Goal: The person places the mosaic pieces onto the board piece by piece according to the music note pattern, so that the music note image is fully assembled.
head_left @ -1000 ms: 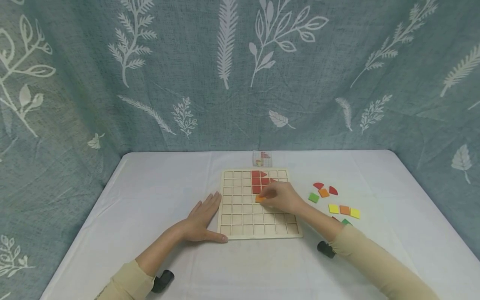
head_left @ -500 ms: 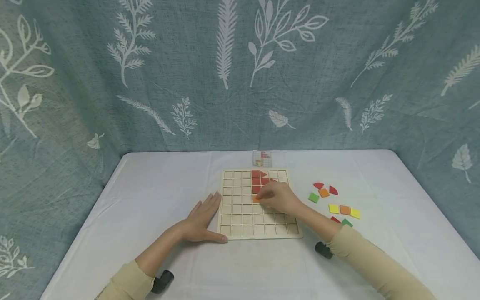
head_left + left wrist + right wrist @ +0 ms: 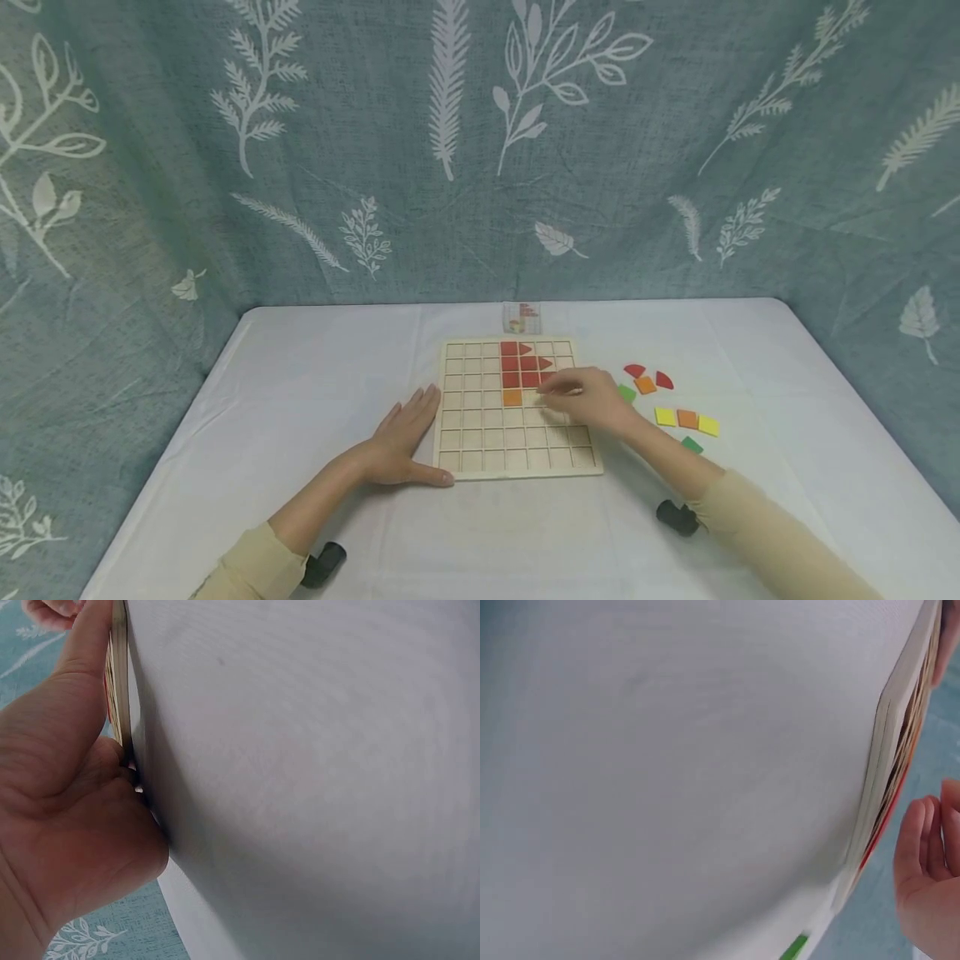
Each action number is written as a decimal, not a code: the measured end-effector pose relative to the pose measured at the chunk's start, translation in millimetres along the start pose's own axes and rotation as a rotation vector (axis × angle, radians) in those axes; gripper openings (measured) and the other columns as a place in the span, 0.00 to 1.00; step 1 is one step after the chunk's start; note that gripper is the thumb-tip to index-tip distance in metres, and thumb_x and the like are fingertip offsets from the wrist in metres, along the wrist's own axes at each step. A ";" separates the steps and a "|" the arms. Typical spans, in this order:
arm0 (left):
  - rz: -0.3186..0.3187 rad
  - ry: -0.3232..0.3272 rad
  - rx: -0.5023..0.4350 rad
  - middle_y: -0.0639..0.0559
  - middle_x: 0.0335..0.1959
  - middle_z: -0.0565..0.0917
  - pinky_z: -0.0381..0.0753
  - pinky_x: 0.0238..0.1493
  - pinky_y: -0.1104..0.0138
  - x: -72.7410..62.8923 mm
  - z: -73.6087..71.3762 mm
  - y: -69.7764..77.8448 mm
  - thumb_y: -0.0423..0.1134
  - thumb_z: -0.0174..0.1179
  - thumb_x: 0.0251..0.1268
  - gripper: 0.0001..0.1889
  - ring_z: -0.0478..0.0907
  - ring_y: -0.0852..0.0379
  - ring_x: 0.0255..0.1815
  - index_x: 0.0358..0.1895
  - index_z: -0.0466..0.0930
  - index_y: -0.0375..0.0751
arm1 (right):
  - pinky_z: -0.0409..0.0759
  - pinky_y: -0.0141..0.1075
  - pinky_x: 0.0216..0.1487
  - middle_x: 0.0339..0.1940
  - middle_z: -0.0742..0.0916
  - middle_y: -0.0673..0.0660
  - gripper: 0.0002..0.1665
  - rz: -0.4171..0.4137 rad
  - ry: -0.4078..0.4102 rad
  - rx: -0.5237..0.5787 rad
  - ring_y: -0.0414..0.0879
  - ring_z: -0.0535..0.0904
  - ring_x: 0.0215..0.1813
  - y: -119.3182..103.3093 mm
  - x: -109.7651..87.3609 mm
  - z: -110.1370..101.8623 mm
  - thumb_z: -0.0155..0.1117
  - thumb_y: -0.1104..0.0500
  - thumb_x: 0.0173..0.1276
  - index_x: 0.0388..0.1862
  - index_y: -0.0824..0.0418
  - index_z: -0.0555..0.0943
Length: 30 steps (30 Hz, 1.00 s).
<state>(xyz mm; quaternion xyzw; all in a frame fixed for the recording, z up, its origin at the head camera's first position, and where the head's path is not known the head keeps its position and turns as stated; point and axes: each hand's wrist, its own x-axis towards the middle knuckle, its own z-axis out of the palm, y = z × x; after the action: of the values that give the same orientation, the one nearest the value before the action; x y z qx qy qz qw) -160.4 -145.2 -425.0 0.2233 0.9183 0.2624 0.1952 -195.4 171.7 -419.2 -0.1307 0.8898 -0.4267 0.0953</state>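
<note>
A wooden grid board (image 3: 483, 437) lies on the white table. Red squares (image 3: 510, 364) and red triangle tiles (image 3: 545, 363) fill cells in its upper part, and an orange square tile (image 3: 512, 397) sits in the cell below the red column. My right hand (image 3: 588, 398) hovers over the board's right side, just right of the orange tile, fingers loosely bent with nothing visible in them. Against the board's left edge rests my left hand (image 3: 405, 437), fingers spread, thumb at the lower left corner. In the left wrist view the thumb lies along the board's edge (image 3: 118, 682).
Loose tiles lie right of the board: red quarter circles (image 3: 634, 371), an orange square (image 3: 645, 385), yellow squares (image 3: 665, 417) and green pieces (image 3: 692, 446). A small patterned card (image 3: 522, 317) stands behind the board. A leaf-print curtain (image 3: 480, 208) hangs behind the table.
The orange square settled into its cell and my right hand let go of it, then drew away to the right. My left hand stayed at the board's edge.
</note>
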 end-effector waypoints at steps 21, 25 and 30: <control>0.008 -0.001 0.007 0.35 0.78 0.43 0.34 0.75 0.44 1.6 1.2 -2.7 0.63 0.71 0.47 0.65 0.35 0.40 0.79 0.77 0.40 0.29 | 0.76 0.35 0.26 0.43 0.86 0.59 0.14 0.265 0.190 -0.159 0.51 0.76 0.37 61.0 -45.2 -84.1 0.67 0.54 0.67 0.47 0.60 0.84; 0.007 -0.003 0.008 0.35 0.78 0.43 0.34 0.75 0.44 1.3 0.4 -2.1 0.63 0.71 0.47 0.65 0.35 0.40 0.79 0.77 0.40 0.29 | 0.77 0.34 0.29 0.41 0.86 0.58 0.14 0.241 0.184 -0.171 0.50 0.78 0.39 63.2 -44.7 -84.1 0.68 0.56 0.66 0.47 0.61 0.84; 0.004 -0.004 0.010 0.35 0.78 0.43 0.34 0.75 0.44 1.0 0.2 -1.4 0.63 0.71 0.47 0.65 0.35 0.40 0.79 0.77 0.40 0.29 | 0.80 0.35 0.32 0.41 0.86 0.57 0.15 0.206 0.143 -0.146 0.50 0.80 0.40 64.2 -41.8 -77.9 0.70 0.56 0.64 0.47 0.62 0.83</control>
<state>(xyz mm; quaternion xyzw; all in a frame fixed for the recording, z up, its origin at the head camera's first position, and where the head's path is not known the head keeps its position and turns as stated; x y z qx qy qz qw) -161.5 -145.6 -426.2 0.2264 0.9187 0.2580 0.1953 -187.5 280.7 -418.9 -0.0143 0.9317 -0.3571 0.0650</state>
